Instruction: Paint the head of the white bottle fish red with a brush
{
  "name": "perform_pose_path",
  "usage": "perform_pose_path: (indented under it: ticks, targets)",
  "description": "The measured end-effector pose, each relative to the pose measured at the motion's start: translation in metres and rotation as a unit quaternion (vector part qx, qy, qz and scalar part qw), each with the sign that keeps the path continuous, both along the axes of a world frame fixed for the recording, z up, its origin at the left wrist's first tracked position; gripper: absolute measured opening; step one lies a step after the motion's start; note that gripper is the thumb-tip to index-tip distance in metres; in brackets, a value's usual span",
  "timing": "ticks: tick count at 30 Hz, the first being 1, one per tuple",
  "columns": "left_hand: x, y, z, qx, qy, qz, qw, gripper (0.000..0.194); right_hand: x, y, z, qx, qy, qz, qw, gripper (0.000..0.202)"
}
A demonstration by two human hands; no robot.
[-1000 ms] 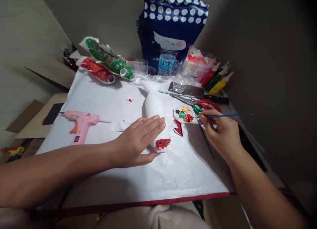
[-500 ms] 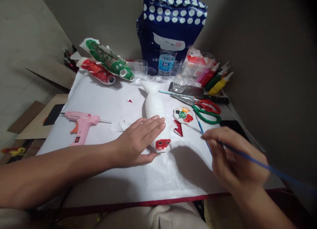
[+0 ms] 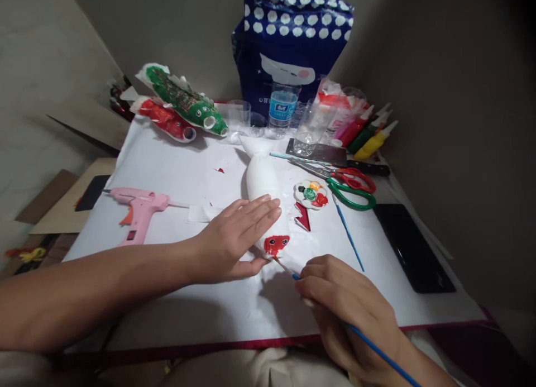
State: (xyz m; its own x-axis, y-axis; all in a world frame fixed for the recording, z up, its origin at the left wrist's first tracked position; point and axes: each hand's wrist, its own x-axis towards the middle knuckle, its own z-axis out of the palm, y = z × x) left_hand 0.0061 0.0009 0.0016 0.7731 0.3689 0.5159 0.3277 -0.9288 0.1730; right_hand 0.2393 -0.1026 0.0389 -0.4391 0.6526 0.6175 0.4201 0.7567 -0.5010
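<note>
A white fish-shaped figure (image 3: 263, 180) lies on the white-covered table, tail away from me, with a red-painted face and two dark eyes at the near end. My left hand (image 3: 234, 239) rests across its body, fingers spread, thumb by the face. Pinched in my right hand (image 3: 347, 309) is a blue paintbrush (image 3: 377, 350), its tip touching the bottom edge of the red face. To the right of the figure sits a flower-shaped palette (image 3: 310, 194) with black, green, orange and red paint. A red scrap (image 3: 302, 217) lies just below the palette.
A pink glue gun (image 3: 142, 208) lies left. Green (image 3: 188, 105) and red (image 3: 163, 119) fish stand behind. Scissors (image 3: 350, 194), a knife (image 3: 368, 167), a second brush (image 3: 349, 236) and a black phone (image 3: 414, 247) are right. Cups, paint bottles (image 3: 372, 144) and a blue bag (image 3: 293, 46) line the back.
My right hand has moved left and toward me, bringing the brush tip to the fish's face. The phone and second brush are now uncovered. The red paint reaches lower. My left hand stays in place.
</note>
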Motion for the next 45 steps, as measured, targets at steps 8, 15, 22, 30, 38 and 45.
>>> perform_pose_path:
  ticks: [8, 15, 22, 30, 38, 45]
  targets:
    - [-0.001, 0.0, 0.0, 0.0, -0.001, -0.002, 1.0, 0.084, -0.002, 0.002, -0.002, -0.044, 0.021, 0.008, 0.999, 0.037]
    - [-0.001, 0.0, 0.0, 0.002, -0.002, -0.006, 1.0, 0.083, -0.003, 0.004, -0.004, -0.047, 0.025, 0.018, 0.998, 0.034]
    - [0.0, -0.001, -0.001, 0.001, -0.003, 0.002, 1.0, 0.083, -0.001, 0.003, 0.0, -0.037, 0.019, 0.012, 0.999, 0.035]
    - [-0.001, -0.001, -0.001, 0.004, 0.001, 0.002, 1.0, 0.084, 0.004, 0.003, 0.001, -0.036, 0.032, -0.011, 0.999, 0.033]
    - [0.0, -0.001, -0.002, 0.006, -0.003, 0.002, 1.0, 0.08, 0.004, 0.002, 0.001, -0.049, 0.046, -0.011, 0.998, 0.033]
    - [0.0, -0.001, -0.002, 0.011, 0.001, 0.004, 1.0, 0.083, 0.025, 0.015, 0.017, -0.043, 0.045, -0.078, 0.995, 0.028]
